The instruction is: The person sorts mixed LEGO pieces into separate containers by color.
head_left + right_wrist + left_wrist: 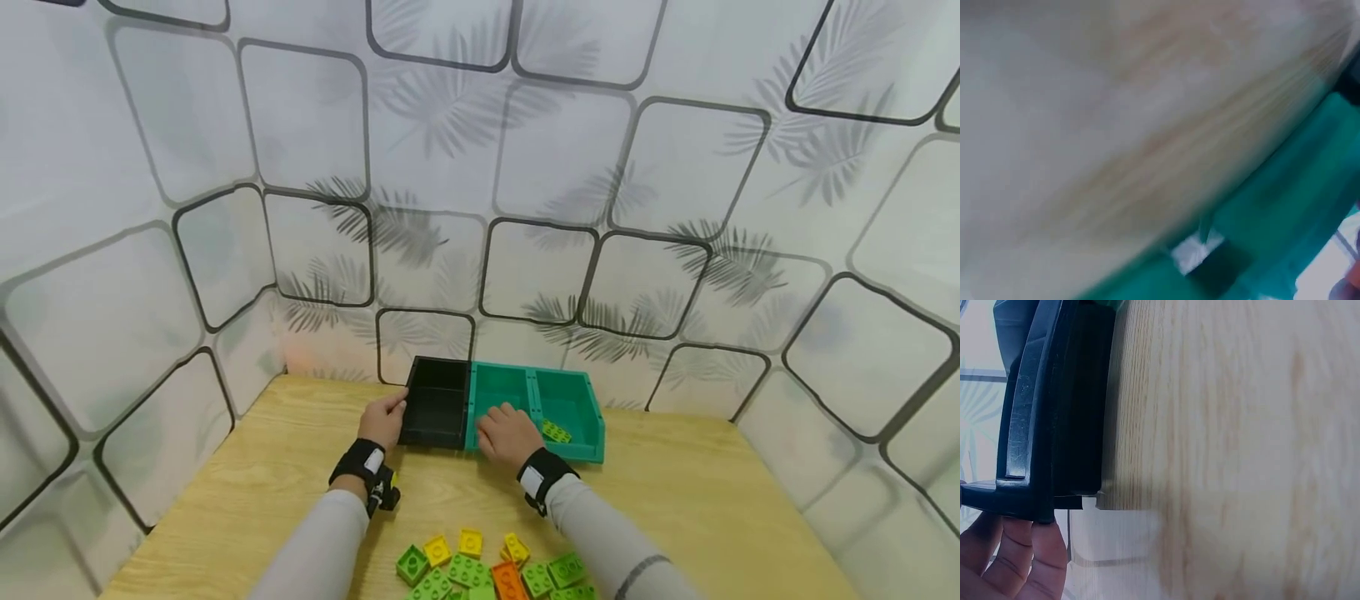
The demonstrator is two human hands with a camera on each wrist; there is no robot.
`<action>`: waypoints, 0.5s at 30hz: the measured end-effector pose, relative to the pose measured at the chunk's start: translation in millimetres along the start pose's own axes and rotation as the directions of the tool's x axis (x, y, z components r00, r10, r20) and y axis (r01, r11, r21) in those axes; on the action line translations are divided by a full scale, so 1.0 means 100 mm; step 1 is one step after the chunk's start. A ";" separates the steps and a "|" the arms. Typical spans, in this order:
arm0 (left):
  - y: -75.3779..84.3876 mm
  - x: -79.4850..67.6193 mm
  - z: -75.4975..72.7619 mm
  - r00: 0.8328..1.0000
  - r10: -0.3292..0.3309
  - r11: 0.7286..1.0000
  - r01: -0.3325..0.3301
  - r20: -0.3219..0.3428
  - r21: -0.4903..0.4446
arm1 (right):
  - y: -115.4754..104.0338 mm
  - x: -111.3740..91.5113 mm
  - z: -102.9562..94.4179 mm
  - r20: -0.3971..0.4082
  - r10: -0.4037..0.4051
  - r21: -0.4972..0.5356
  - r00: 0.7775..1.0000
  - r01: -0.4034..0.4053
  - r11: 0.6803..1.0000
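My left hand is at the left side of a black bin, with its fingers against the rim. The left wrist view shows those fingers bent up under the bin's corner. The right hand hangs over the front of the middle teal bin, fingers bent downward. Whether a thing is between them I cannot tell, since the hand's back hides it and the right wrist view is blurred. Beside it, the right teal bin has a lime green toy brick lying in it.
Several building bricks lie at the table's near edge: green bricks, yellow bricks and an orange brick. The three bins stand side by side on the wooden table, close to a patterned curtain that rises behind and at both sides.
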State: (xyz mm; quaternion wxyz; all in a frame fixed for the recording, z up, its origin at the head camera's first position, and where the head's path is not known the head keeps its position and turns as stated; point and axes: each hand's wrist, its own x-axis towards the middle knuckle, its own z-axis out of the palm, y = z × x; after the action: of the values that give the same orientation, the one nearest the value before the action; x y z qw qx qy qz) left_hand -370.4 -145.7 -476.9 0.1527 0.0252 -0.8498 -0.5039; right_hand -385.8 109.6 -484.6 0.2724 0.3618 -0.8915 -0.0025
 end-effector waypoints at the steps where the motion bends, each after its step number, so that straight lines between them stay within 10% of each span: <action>1: 0.00 0.00 0.00 1.000 0.002 1.000 -0.002 -0.002 -0.001 | -0.02 0.03 0.00 0.005 0.022 0.010 1.000 -0.022 1.000; 8: -0.01 0.00 0.02 1.000 -0.008 1.000 0.008 -0.006 -0.002 | -0.10 0.14 0.03 0.167 0.269 0.119 0.949 -0.290 0.950; 15: 0.03 -0.03 -0.02 1.000 0.000 1.000 0.000 -0.009 -0.001 | -0.08 0.19 0.13 0.255 0.308 0.214 0.916 -0.365 0.906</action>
State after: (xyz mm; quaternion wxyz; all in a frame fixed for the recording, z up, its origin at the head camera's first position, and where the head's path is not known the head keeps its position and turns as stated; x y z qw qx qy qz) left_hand -366.9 -144.9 -474.0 0.1565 0.0271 -0.8490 -0.5040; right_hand -398.0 88.9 -488.6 0.1212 0.2315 -0.9576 0.1210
